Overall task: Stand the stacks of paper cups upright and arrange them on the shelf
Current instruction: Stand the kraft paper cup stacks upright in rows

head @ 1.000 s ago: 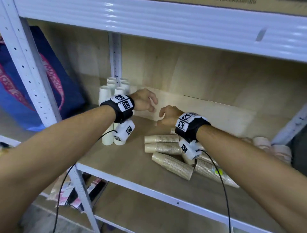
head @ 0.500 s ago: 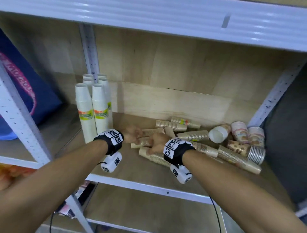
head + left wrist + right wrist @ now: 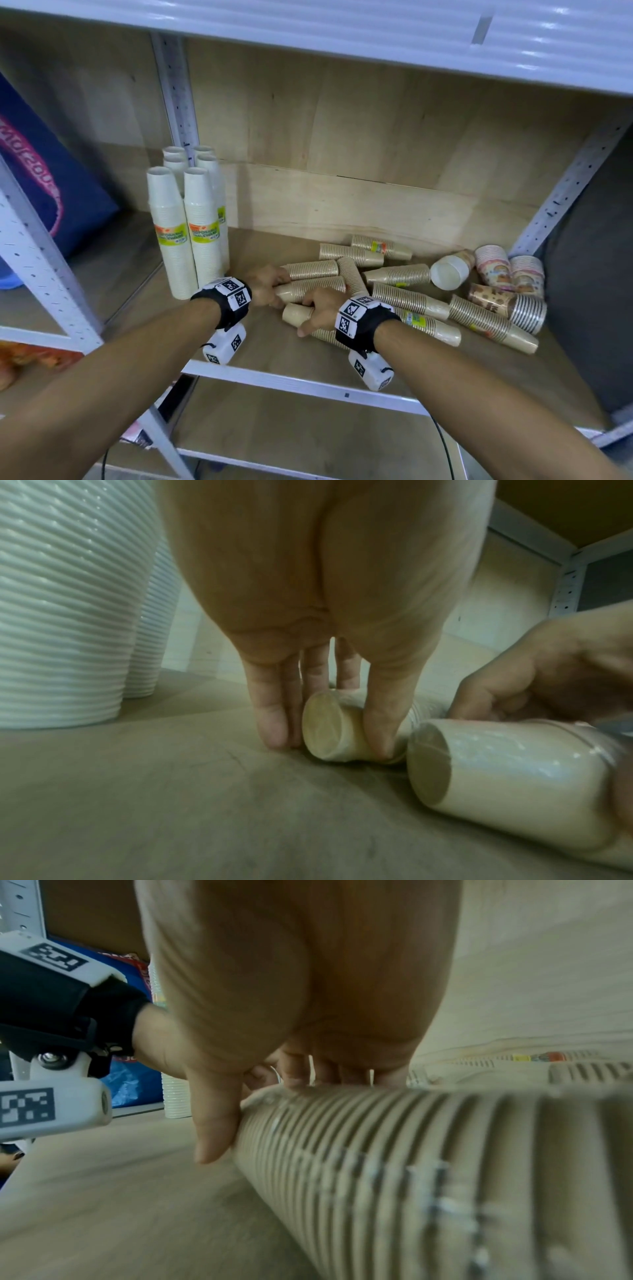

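Observation:
Several brown paper cup stacks lie on their sides on the wooden shelf. My left hand grips the narrow end of one lying stack, fingers on one side and thumb on the other around that stack. My right hand grips the front stack near its narrow end, thumb and fingers curled over the ribbed stack. Several white cup stacks stand upright at the back left.
More brown stacks and patterned cup stacks lie scattered to the right, near the right upright post. A white upper shelf edge overhangs. A blue bag sits beyond the left post.
Both hands have come down from mid-shelf height to the lying brown stacks and closed on one each. The head view has swung right and down.

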